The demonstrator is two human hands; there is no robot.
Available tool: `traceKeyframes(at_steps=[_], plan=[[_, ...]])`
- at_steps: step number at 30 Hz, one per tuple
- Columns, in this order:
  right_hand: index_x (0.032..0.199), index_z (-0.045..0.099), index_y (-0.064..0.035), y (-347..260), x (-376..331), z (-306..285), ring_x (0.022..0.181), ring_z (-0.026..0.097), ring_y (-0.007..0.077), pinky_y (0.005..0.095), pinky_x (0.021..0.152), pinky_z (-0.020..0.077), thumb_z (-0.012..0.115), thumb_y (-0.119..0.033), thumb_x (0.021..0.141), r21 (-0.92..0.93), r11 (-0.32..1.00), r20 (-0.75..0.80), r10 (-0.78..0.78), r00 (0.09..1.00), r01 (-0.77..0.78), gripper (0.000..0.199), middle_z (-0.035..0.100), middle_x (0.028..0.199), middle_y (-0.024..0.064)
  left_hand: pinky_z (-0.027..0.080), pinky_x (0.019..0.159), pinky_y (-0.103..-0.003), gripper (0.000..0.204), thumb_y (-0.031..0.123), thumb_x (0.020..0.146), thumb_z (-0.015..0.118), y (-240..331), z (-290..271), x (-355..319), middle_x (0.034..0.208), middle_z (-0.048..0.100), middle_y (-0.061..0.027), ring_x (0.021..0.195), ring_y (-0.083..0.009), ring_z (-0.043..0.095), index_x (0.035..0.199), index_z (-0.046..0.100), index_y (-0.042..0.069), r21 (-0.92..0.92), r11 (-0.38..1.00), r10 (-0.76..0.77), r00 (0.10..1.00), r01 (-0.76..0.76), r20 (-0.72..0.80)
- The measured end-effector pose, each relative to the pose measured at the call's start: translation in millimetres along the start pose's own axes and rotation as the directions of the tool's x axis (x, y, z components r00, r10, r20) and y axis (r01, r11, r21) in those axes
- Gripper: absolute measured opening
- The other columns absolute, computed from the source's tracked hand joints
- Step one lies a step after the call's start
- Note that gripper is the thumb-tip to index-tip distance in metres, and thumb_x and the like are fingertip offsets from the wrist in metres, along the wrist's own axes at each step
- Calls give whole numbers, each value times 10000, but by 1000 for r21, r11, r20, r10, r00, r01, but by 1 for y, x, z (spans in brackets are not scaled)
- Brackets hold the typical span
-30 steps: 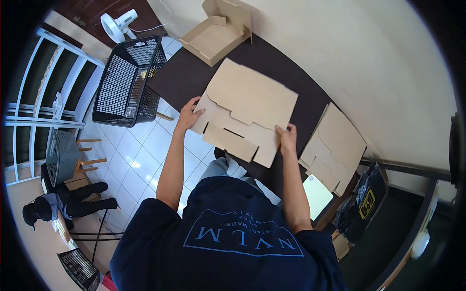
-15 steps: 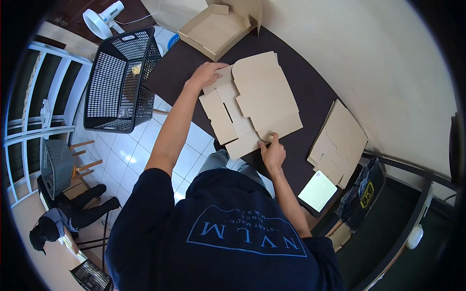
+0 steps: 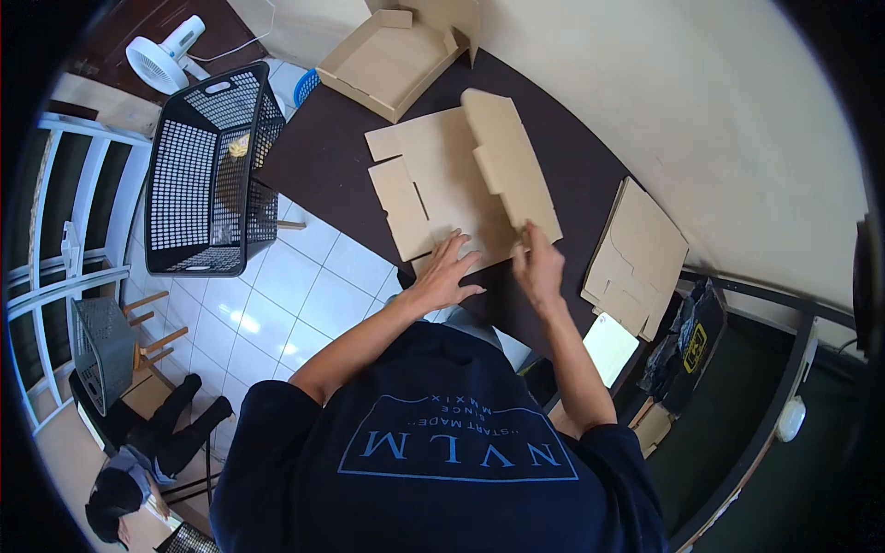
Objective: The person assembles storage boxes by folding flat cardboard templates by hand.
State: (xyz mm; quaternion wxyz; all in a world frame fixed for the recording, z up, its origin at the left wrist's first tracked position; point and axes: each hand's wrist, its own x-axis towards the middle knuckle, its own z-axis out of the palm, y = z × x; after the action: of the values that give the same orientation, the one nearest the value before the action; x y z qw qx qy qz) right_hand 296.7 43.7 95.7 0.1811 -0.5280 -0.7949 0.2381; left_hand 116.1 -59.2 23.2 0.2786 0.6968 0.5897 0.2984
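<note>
A partly unfolded cardboard box (image 3: 450,180) lies on the dark table in front of me. Its right-hand panel stands raised and tilted, leaving the inner base in view. My left hand (image 3: 446,275) rests with spread fingers on the near edge of the cardboard, close to the slotted left flap. Closed on the near corner of the raised panel is my right hand (image 3: 540,263); its fingertips are partly hidden behind the thumb side. At the far end of the table stands a folded open-topped cardboard box (image 3: 396,60).
Flat cardboard blanks (image 3: 636,258) are stacked at the table's right, beside a pale green sheet (image 3: 609,348). Left of the dark table (image 3: 323,166) stand a black plastic basket (image 3: 198,175) and a white fan (image 3: 161,60). Another person (image 3: 138,470) is at the lower left.
My left hand has moved from the far left corner to the near edge of the cardboard. My right hand has lifted the right-hand panel, folding it further rightward.
</note>
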Motion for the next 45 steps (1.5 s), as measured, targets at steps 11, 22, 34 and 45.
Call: traceKeyframes(at_steps=[11, 22, 34, 45], plan=[[1159, 577, -6, 153, 23, -127, 812, 687, 221, 367, 637, 577, 601, -110, 959, 433, 834, -406, 520, 752, -343, 227, 682, 929, 159, 256, 1056, -583, 838, 304, 683, 864, -1, -1, 16, 1508, 323, -226, 1427, -389, 260, 1412, 488, 136, 190, 978, 58, 986, -89, 159], [1223, 561, -62, 178, -50, -42, 1339, 378, 500, 574, 1160, 281, 603, 74, 703, -338, 901, -300, 170, 939, -271, 539, 476, 1383, 262, 265, 1087, -557, 643, 230, 726, 781, -5, 4, 6, 1503, 375, -194, 1441, -392, 282, 1321, 558, 141, 215, 975, 7, 967, -63, 255], [1051, 691, -69, 177, -21, -71, 1185, 556, 402, 631, 1110, 309, 562, -52, 848, -163, 982, 225, -61, 973, 99, 241, 676, 1121, 171, 333, 1058, -548, 521, 314, 782, 791, 23, 2, 22, 1461, 466, -166, 1440, -359, 332, 1215, 611, 87, 184, 957, -266, 935, 226, 235], [1360, 530, -65, 166, 23, -14, 1395, 333, 476, 630, 1163, 185, 506, -232, 971, -236, 958, 20, -166, 986, 166, 424, 422, 1474, 237, 221, 1174, -585, 626, 250, 939, 588, 97, 136, 111, 1568, 313, -210, 1483, -392, 225, 1497, 383, 51, 335, 942, -8, 993, -32, 117]])
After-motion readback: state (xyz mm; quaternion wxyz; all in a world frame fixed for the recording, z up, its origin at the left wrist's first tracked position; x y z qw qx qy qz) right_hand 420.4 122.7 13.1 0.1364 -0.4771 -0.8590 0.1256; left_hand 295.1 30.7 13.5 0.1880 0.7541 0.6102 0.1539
